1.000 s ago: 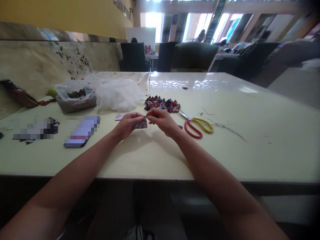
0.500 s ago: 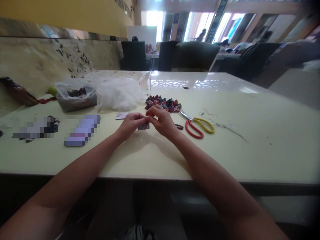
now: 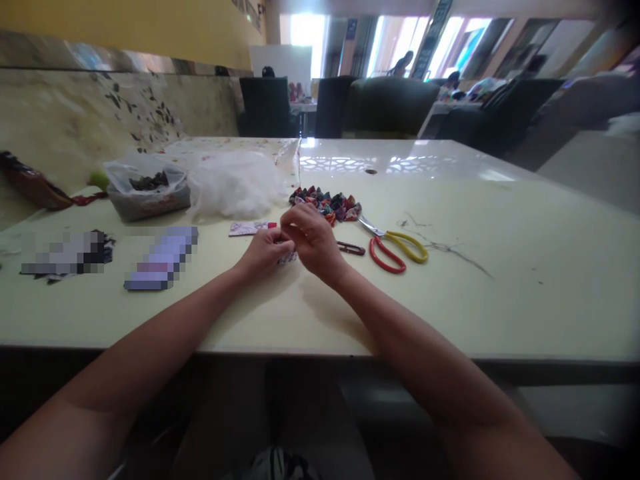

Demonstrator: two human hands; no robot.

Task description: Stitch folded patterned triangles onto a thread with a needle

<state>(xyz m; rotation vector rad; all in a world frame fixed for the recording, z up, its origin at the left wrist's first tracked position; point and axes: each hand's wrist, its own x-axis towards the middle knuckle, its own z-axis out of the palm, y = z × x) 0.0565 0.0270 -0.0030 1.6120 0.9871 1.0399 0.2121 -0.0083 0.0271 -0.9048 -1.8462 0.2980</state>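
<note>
A small piece of patterned fabric point(image 3: 287, 259) is pinched in my left hand point(image 3: 263, 255), just above the table. My right hand point(image 3: 316, 241) arches over it, its fingertips drawn together close to my left thumb. Whatever those fingertips hold is too small or hidden to make out. Behind the hands lies a cluster of folded, multicoloured fabric pieces point(image 3: 327, 201). A flat patterned strip point(image 3: 246, 229) with a red end rests beyond my left hand. To the right of my right wrist is a dark, narrow clip-like item point(image 3: 351, 249).
Scissors point(image 3: 389, 252) with one red and one yellow handle lie at right, near loose threads point(image 3: 450, 249). At left are a plastic-lined container point(image 3: 150, 203), white stuffing point(image 3: 235, 183), a blurred-out phone-like slab point(image 3: 163, 259) and dark scraps point(image 3: 104, 248). Chairs stand beyond the table.
My right hand has lifted and turned over the left, its fingers now curled above the fabric. The left hand stays nearly in place. The strip's red end and more of the dark clip now show.
</note>
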